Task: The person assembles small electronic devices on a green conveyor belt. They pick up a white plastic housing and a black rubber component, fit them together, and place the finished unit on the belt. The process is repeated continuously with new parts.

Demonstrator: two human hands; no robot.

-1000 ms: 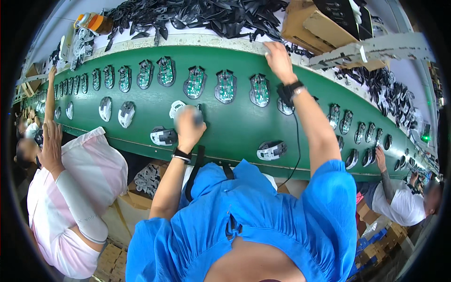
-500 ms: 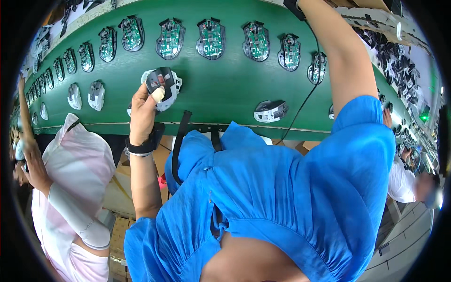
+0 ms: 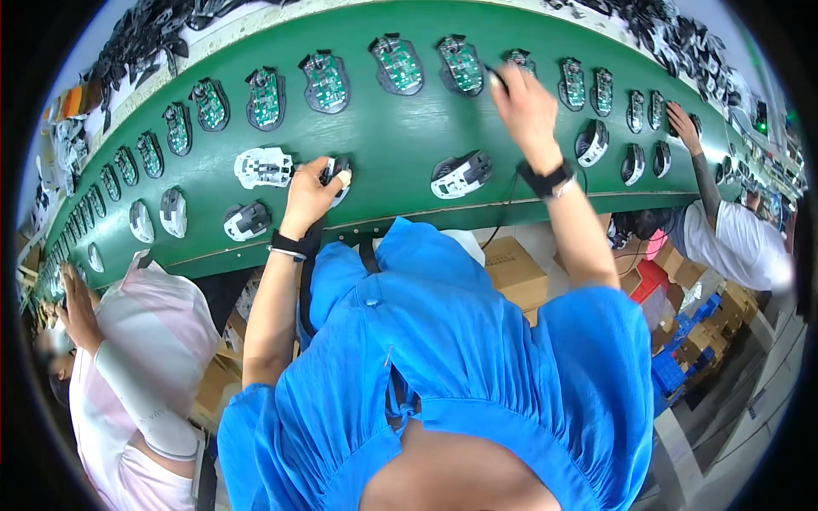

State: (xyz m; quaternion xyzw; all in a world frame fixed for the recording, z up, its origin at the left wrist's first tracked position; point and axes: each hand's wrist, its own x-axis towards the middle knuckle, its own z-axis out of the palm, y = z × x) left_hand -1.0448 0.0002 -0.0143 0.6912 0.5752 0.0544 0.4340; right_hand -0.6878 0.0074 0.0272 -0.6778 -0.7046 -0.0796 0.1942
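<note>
My left hand (image 3: 312, 194) is closed around a dark mouse shell piece with a pale lower edge (image 3: 336, 170), held low over the green bench. A pale cover sits on its thumb tip. Just left of those fingers lies a white mouse frame (image 3: 262, 167) with cut-outs. My right hand (image 3: 527, 106) pinches a small black part (image 3: 496, 78), too blurred to name more closely. It hovers at the far row, between a mouse base with a green circuit board (image 3: 461, 66) and another base (image 3: 518, 60) partly behind the fingers.
More board-fitted bases (image 3: 326, 83) line the far side of the green bench (image 3: 383, 157). Nearer lie assembled grey-and-white mouse shells (image 3: 247, 221), (image 3: 461, 175). Black parts (image 3: 145, 43) pile beyond the edge. Co-workers sit left and right; one's hand (image 3: 684, 123) reaches the bench. A cable hangs near my right wrist.
My right hand has come back from beyond the far edge to the row of bases, with a small black part. The white frame now lies left of my left hand. The view has shifted.
</note>
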